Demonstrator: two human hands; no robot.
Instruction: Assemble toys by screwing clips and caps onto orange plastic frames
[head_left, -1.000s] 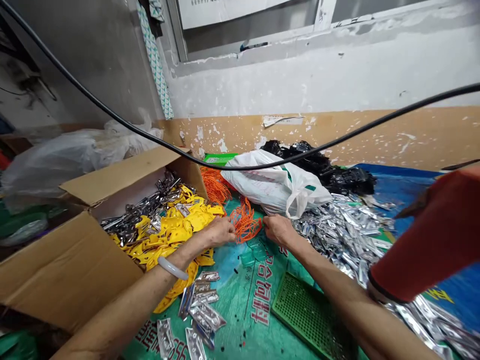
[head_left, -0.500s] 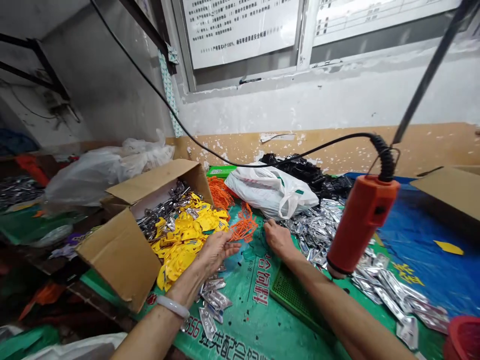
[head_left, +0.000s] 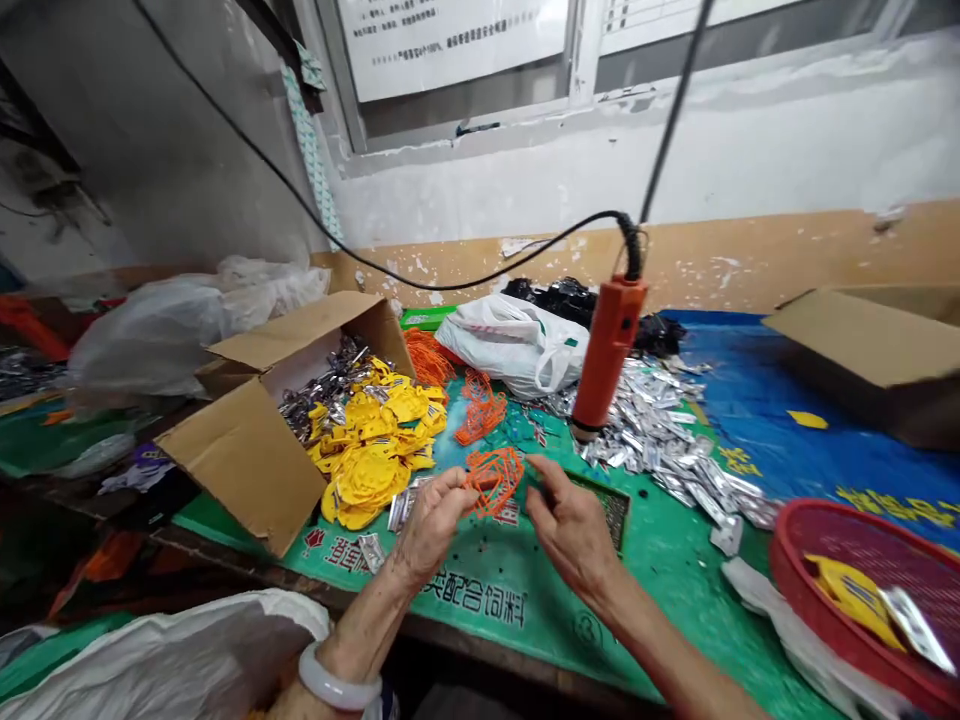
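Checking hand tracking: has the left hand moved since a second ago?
Yes. The left hand has pulled back toward the person from the orange pile by the white bag, carrying an orange clump.

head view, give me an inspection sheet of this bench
surface: green printed sheet, blue tarp at right
job's things: orange plastic mesh piece pinched in left hand; more orange pieces behind
clutter: yellow tags spilling from cardboard box, silver packets, white bag, red basket
grippers: left hand grips the mesh; right hand open beside it, contact unclear
cables: black cable to hanging orange tool
surroundings: peeling wall, window with notice
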